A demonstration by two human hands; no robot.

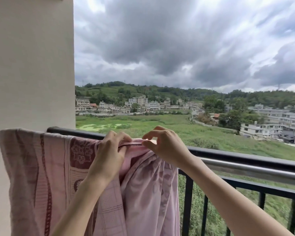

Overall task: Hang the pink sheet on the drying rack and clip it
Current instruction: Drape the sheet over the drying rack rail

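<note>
Forearms nearest. I'm watching the left hand (pixel 109 150) and right hand (pixel 163 145) pinching the bunched pink sheet (pixel 143 181) on the balcony rail (pixel 245 155). Draping looks done; clipping next, needing a clip; none visible.

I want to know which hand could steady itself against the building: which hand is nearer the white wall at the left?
Left. The left hand grips the pink sheet on the railing, closer to the white wall; the right hand pinches the sheet farther from the wall.
</note>
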